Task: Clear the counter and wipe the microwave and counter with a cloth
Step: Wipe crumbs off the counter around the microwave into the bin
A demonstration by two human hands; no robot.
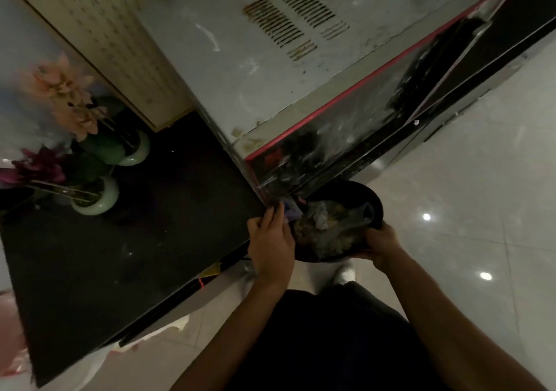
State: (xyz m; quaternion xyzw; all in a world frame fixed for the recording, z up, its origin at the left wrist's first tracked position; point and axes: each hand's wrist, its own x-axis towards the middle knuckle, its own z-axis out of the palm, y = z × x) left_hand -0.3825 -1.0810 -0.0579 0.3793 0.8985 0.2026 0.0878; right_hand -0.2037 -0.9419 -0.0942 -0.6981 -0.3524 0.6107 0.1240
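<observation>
Right grip clasps the round black bin; it's best held snug under the dark surface's edge. Left grip: I cannot tell.

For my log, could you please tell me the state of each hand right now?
Left hand: touches a bluish item by the microwave; grip cannot be told.
Right hand: grips the black bin by its rim.

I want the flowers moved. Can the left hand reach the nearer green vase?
Probably yes. Only bare black counter lies between the left hand and the nearer green vase, with nothing standing in the way. The right hand holds the black bin.
</observation>
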